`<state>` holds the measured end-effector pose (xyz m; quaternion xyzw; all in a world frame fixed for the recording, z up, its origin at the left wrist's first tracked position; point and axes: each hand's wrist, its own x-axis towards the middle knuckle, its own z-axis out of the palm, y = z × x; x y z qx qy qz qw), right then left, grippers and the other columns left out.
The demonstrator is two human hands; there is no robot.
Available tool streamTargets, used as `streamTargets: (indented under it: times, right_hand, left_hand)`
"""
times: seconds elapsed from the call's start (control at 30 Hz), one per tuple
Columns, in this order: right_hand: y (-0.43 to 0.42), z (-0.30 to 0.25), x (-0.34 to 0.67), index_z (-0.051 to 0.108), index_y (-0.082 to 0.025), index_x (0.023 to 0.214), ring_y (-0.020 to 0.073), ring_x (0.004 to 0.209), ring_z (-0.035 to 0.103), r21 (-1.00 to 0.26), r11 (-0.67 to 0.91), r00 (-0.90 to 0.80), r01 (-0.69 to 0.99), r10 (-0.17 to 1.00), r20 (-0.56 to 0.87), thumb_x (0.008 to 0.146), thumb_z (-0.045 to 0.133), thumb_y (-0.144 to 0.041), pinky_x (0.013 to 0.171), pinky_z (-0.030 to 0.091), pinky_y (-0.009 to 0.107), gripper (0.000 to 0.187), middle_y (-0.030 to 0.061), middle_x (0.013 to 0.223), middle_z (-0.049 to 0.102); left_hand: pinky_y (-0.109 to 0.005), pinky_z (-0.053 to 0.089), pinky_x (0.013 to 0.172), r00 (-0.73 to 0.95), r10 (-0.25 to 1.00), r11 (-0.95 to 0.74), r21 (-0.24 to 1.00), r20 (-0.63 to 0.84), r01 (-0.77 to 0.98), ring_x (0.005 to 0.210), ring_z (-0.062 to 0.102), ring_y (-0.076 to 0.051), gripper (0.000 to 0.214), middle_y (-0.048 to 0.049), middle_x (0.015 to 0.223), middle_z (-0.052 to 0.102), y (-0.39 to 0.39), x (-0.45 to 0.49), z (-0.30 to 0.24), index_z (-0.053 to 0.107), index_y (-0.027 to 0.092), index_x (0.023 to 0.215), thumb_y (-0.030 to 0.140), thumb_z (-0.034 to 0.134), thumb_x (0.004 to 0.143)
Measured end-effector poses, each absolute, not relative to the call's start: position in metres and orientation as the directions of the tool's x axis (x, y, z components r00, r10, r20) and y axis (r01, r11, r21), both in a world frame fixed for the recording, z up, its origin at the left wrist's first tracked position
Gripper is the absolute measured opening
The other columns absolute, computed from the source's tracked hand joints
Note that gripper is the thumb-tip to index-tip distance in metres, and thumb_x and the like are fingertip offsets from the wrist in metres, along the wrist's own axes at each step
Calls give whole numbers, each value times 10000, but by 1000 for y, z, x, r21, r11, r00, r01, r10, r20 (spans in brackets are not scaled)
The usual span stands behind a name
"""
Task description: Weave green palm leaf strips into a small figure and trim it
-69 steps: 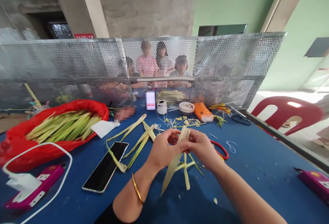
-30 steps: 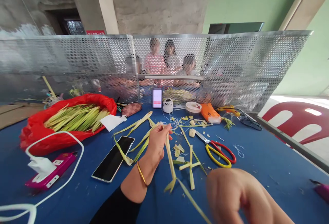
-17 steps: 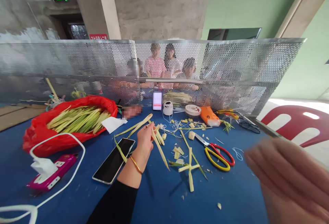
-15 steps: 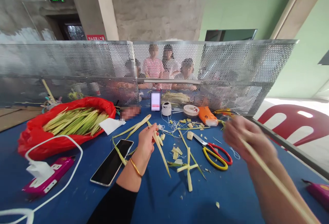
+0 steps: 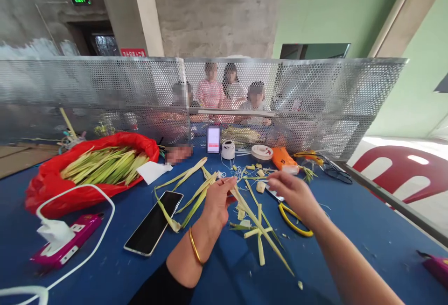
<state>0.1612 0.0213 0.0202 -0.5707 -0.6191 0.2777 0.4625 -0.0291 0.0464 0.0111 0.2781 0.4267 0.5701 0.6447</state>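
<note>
My left hand (image 5: 216, 202), with a gold bangle on the wrist, pinches the top end of a long pale palm-leaf strip (image 5: 261, 228). The strip slants down and to the right over the blue table (image 5: 105, 277). My right hand (image 5: 293, 192) hovers just right of it, fingers drawn together and pointing left toward the strip's held end. What they hold, if anything, is too small to see. Yellow-and-red-handled scissors (image 5: 296, 228) lie partly under that hand. A small cross of leaf pieces (image 5: 259, 244) rests below the strip.
A red bag of green leaves (image 5: 87, 169) sits at the left, with a black phone (image 5: 154, 223) and a magenta power strip (image 5: 68, 246) nearer. A lit phone (image 5: 213, 139), thread spool (image 5: 228, 150), tape roll (image 5: 262, 152) and orange packet (image 5: 282, 159) line the perforated metal screen (image 5: 315, 104). People sit behind it.
My right hand swung out to the right pulling a thin strip away, then came back in beside my left hand. My left hand kept its pinch on the leaf.
</note>
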Motion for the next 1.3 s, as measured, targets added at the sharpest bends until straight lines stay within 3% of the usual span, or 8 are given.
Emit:
streamTargets:
  times: [0.1, 0.27, 0.5, 0.6, 0.77, 1.0, 1.17, 1.3]
  right_hand:
    - [-6, 18, 120, 581, -218, 830, 162, 644, 589, -886, 228, -149, 403, 972, 182, 769, 618, -388, 589, 465, 267, 184, -6, 708, 635]
    - [-8, 8, 119, 504, -221, 711, 145, 552, 548, -857, 198, -79, 476, 980, 183, 867, 458, -323, 547, 427, 251, 192, -30, 596, 545]
    - [-3, 22, 150, 512, -225, 699, 139, 568, 465, -510, 307, -107, 804, 917, 384, 881, 517, -360, 520, 298, 244, 228, -28, 632, 573]
    - [-6, 28, 154, 537, -218, 683, 126, 587, 481, -490, 373, -213, 787, 911, 352, 851, 588, -344, 529, 303, 233, 216, -33, 657, 587]
    - [-2, 34, 174, 581, -213, 691, 120, 575, 468, -517, 404, -238, 755, 903, 358, 855, 573, -329, 525, 321, 228, 201, -32, 634, 573]
    - [12, 30, 207, 605, -199, 681, 115, 507, 406, -655, 247, 97, 715, 892, 442, 843, 554, -416, 490, 307, 240, 275, -49, 526, 468]
    - [13, 23, 196, 628, -186, 855, 150, 594, 533, -705, 211, 541, 678, 505, 672, 866, 569, -343, 580, 424, 280, 168, -2, 670, 580]
    - [1, 19, 159, 636, -210, 927, 169, 768, 604, -250, 596, -96, 763, 486, 868, 889, 573, -221, 686, 493, 294, 74, 52, 873, 638]
  left_hand:
    - [-223, 429, 498, -4, 982, 165, 866, -189, -472, 520, 504, -94, 342, 40, 570, 543, 34, -20, 14, 617, 149, 682, 338, 849, 516]
    - [-198, 397, 506, 2, 992, 117, 940, -123, -321, 564, 513, -89, 334, 18, 624, 584, 26, -15, 14, 618, 148, 670, 393, 817, 561]
    - [-210, 360, 518, 324, 942, 83, 996, -88, 28, 589, 529, -107, 295, 7, 645, 620, 29, -25, 19, 686, 152, 794, 366, 776, 612]
    - [-218, 301, 496, 495, 862, 12, 980, -111, 199, 521, 437, -84, 267, 29, 552, 547, 25, -26, 23, 675, 140, 684, 389, 759, 632]
    - [-235, 263, 487, 497, 862, -28, 969, -101, 246, 483, 382, -79, 256, 48, 505, 488, 25, -32, 25, 616, 154, 631, 387, 717, 660]
    - [-231, 271, 497, 491, 858, 27, 969, -148, 244, 483, 396, -75, 281, 38, 506, 512, 33, -43, 32, 606, 150, 608, 397, 739, 632]
    - [-230, 356, 539, 293, 940, 202, 978, -176, -60, 514, 478, -86, 283, 14, 550, 568, 29, -32, 25, 624, 154, 618, 370, 800, 567]
    - [-236, 408, 588, 174, 953, 289, 917, -248, -276, 588, 546, -110, 264, -14, 626, 612, 24, -21, 16, 669, 153, 672, 343, 819, 564]
